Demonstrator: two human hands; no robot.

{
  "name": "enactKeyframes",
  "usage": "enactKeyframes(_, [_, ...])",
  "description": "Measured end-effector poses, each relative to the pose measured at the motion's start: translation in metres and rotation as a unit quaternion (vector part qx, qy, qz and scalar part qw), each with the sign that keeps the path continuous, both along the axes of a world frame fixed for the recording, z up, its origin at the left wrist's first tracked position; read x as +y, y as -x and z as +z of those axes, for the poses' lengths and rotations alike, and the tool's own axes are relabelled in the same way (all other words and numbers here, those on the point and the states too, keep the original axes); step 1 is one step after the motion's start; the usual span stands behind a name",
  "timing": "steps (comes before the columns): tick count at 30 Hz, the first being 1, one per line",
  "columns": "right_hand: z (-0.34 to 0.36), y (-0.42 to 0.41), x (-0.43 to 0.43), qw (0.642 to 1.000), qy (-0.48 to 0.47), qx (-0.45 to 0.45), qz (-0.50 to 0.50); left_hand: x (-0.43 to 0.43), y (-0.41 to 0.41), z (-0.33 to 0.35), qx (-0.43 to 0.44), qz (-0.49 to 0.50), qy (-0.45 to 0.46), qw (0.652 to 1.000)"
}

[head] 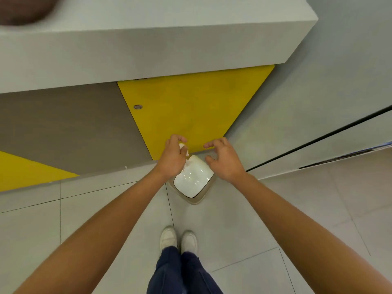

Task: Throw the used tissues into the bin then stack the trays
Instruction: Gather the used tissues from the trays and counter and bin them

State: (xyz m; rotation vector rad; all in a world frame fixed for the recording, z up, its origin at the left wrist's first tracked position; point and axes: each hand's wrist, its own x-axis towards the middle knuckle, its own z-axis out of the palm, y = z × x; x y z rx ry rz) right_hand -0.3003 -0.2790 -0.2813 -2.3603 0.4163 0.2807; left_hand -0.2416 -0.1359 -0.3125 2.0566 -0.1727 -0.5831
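Observation:
A small bin (192, 197) with a glossy white swing lid (194, 177) stands on the tiled floor against the counter's base. My left hand (172, 157) hovers over the lid's far left edge and grips a crumpled white tissue (183, 147) between its curled fingers. My right hand (223, 160) hangs just right of the lid with loosely curled fingers and holds nothing. No trays are in view.
A thick grey counter (148, 45) juts out above, with yellow (191, 109) and brown (63, 128) panels below it. A brown round object (23, 9) sits on the counter's far left. My feet in white shoes (178, 240) stand on grey floor tiles before the bin.

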Motion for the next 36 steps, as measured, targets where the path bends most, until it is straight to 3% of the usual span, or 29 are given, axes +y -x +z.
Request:
enactKeyframes(11, [-0.176, 0.025, -0.014, 0.995, -0.006, 0.092, -0.049, -0.015, 0.033, -0.19, 0.106, -0.033, -0.113, 0.987])
enactKeyframes(18, [-0.256, 0.027, -0.026, 0.991, 0.021, 0.114, -0.07, -0.025, 0.043, -0.284, 0.208, 0.005, -0.098, 0.973])
enactKeyframes(24, [-0.286, 0.033, -0.032, 0.99, 0.051, 0.116, -0.061, -0.031, 0.043, -0.315, 0.173, -0.055, -0.186, 0.966])
enactKeyframes(29, [-0.292, 0.039, -0.031, 0.992, 0.089, 0.071, -0.05, -0.033, 0.044, -0.336, 0.136, -0.082, -0.211, 0.965])
enactKeyframes(36, [-0.293, 0.047, -0.023, 0.988, 0.151, 0.017, -0.036, -0.03, 0.046, -0.351, 0.154, -0.139, -0.215, 0.954])
